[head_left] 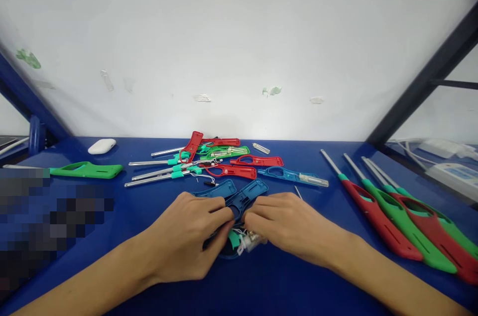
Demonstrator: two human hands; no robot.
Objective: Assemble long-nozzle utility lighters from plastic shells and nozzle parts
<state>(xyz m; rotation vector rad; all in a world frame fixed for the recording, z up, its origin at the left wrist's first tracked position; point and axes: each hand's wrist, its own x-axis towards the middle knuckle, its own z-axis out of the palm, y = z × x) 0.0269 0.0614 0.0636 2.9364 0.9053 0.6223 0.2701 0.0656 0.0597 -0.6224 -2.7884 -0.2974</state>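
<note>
My left hand (194, 234) is closed, its thumb and fingers gripping a dark blue lighter casing half (246, 194) in front of me. Close beside it, my right hand (289, 224) has its fingers curled in against the same casing. A clear fuel tank (251, 242) with thin white wires pokes out from under the right fingers, which appear to hold it. A teal piece (234, 239) shows between the hands, above a rounded blue edge. Behind the left fingers is another blue casing half (220, 189). Both sets of fingertips are partly hidden.
Behind the hands lie red casing halves (239, 171), a green one (227, 151), metal lighter tubes (153, 175) and a blue half with a clear tank (293, 176). Whole lighters (384, 221) line the right; a green lighter (87, 170) and white case (102, 146) lie left.
</note>
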